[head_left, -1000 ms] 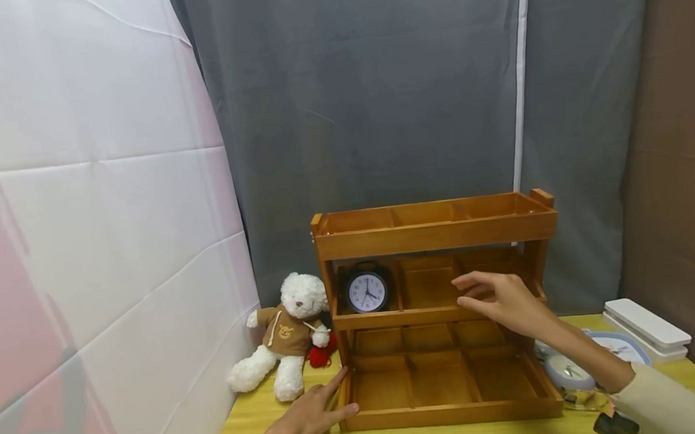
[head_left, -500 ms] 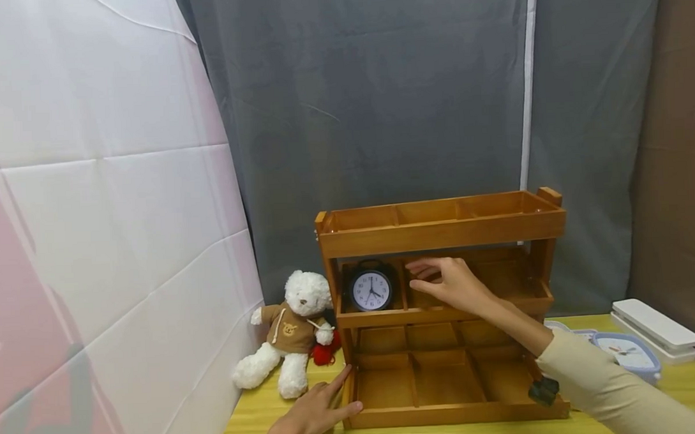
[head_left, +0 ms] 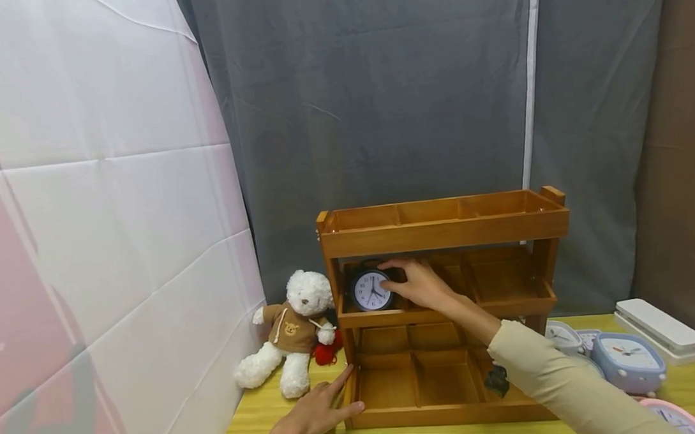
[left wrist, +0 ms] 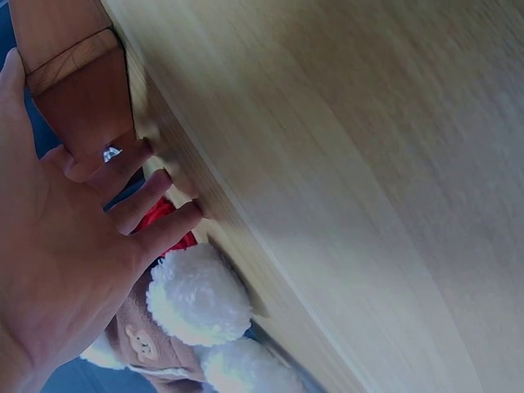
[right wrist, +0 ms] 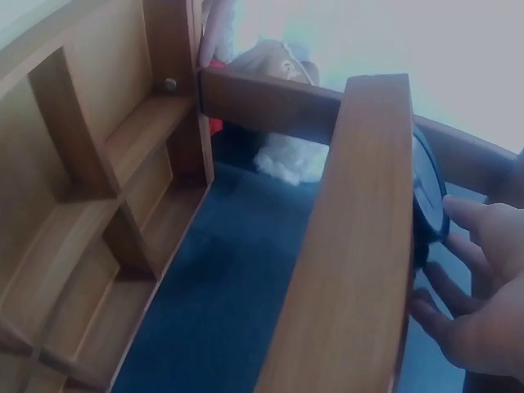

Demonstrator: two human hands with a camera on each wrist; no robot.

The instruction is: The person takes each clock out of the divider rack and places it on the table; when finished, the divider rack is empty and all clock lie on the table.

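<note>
A black round alarm clock [head_left: 372,290] with a white dial stands in the left compartment of the middle tier of a brown wooden shelf [head_left: 440,233]. My right hand [head_left: 421,284] grips its right side, thumb on the front and fingers at the top and behind. In the right wrist view, the same hand [right wrist: 483,286] has its thumb at the rim of the clock [right wrist: 427,184], partly hidden by a shelf board. My left hand [head_left: 314,413] lies at the shelf's lower left corner. In the left wrist view, its straight fingers [left wrist: 168,229] touch the tabletop.
A white teddy bear [head_left: 291,331] in a brown hoodie sits left of the shelf, by a red item [head_left: 326,352]. Right of it stand a blue clock [head_left: 628,360], a pink-rimmed clock [head_left: 673,416], other clocks and a white oblong object [head_left: 662,327].
My right hand has moved left across the middle tier and closed on the alarm clock. The left hand stays at the shelf's corner. More clocks show at the right.
</note>
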